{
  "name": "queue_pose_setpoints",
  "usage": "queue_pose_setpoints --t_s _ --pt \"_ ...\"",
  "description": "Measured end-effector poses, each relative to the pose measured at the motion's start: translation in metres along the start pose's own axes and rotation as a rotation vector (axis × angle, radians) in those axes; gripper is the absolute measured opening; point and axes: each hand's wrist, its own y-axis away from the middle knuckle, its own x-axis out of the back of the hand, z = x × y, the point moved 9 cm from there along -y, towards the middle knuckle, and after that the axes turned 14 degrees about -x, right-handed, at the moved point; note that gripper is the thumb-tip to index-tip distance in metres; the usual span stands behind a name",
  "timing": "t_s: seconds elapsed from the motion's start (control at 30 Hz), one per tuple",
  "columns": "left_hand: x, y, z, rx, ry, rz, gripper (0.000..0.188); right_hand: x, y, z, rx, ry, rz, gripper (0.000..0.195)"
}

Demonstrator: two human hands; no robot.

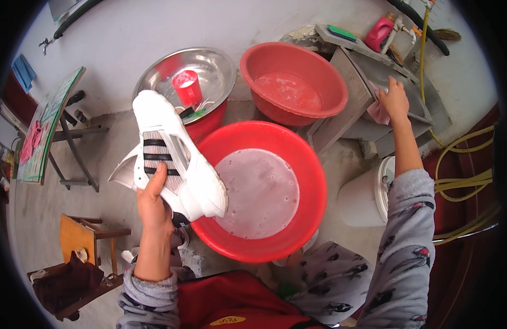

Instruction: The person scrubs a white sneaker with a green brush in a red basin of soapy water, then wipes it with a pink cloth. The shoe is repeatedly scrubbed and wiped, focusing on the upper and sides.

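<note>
My left hand (154,205) grips a white sneaker (202,189) with black stripes across its mesh, thumb on the stripes. The shoe is tilted, toe end up, over the left rim of a red plastic basin (315,205). Cloudy, sudsy water (257,193) fills the bottom of that basin. Out to the right, my right hand (395,98) is at the edge of a grey stone sink (356,98), against a pink cloth (378,111) draped there. Whether its fingers grip the cloth is not clear.
Behind stand a steel basin (216,66) holding a red mug (187,88) and a second red basin (294,78). A lidded white bucket (362,201) and yellow hose (463,181) are at right. A folding table (52,123) and wooden chair (76,234) stand left.
</note>
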Motion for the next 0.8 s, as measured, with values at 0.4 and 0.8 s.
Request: queue_pose_setpoints --t_s 0.4,0.8 --pt "0.033 -0.033 0.047 -0.149 0.194 -0.004 0.035 -0.092 0.338 -0.183 0.797 -0.105 -0.975 0.032" --pt "0.06 -0.029 0.073 -0.141 0.367 0.063 0.037 -0.026 0.254 -0.321 0.285 -0.599 -0.483 0.035"
